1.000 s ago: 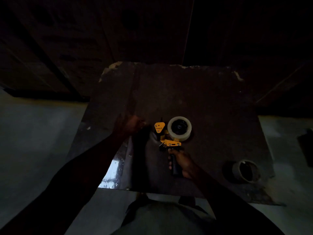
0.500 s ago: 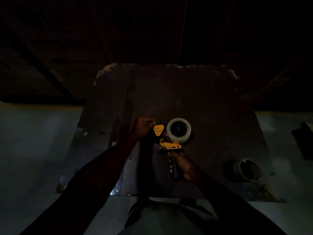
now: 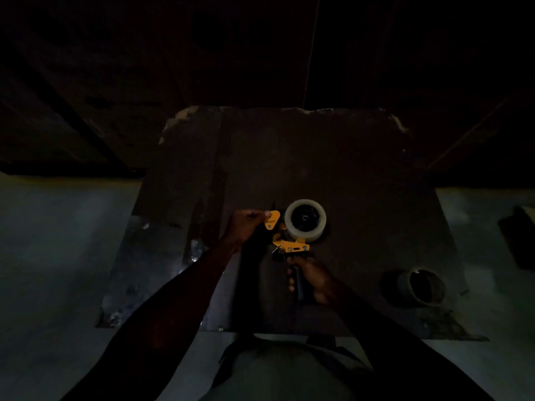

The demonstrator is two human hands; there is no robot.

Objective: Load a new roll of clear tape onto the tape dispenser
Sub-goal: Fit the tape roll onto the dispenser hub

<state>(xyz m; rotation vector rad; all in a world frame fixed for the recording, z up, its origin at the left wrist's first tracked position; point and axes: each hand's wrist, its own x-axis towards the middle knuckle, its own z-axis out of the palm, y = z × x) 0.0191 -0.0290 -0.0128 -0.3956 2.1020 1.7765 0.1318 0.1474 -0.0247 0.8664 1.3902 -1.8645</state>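
A yellow tape dispenser (image 3: pixel 290 245) with a black handle stands near the middle of a dark square board (image 3: pixel 318 157). A roll of clear tape (image 3: pixel 305 219) sits on its hub, at the upper right of the frame. My right hand (image 3: pixel 314 277) is closed around the black handle below the yellow frame. My left hand (image 3: pixel 246 225) is at the dispenser's left end, its fingertips pinched at the yellow front flap (image 3: pixel 271 219). In the dim light I cannot tell whether they hold the tape's end or the flap.
An empty cardboard tape core (image 3: pixel 421 287) lies on the board at the lower right. A shiny strip of film (image 3: pixel 194 253) lies on the board's left part. Grey floor surrounds the board, with a dark object (image 3: pixel 519 241) at the far right.
My left hand moved right across the board and closed its fingertips at the dispenser's yellow front flap. The right hand and the dispenser stayed put.
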